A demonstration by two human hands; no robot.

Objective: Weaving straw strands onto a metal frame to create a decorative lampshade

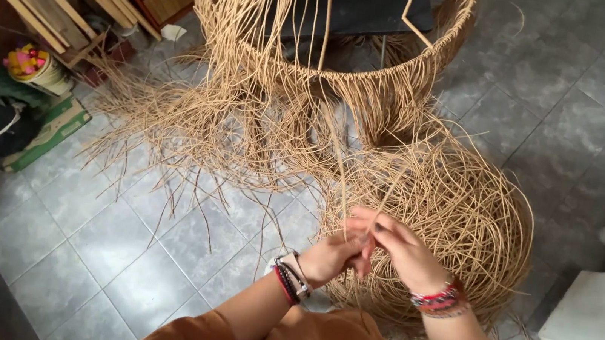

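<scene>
At lower centre, the left hand (329, 257) and right hand (405, 254) pinch thin rattan strands (360, 199); the woven frame (329, 67) above has many loose ends unwoven.

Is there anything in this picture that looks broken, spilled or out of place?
Nothing looks broken. Loose rattan strands spread untidily over the tiled floor below the half-woven frame, and a tangled coil lies beside it. Both hands, left hand and right hand, pinch thin strands together.
</scene>
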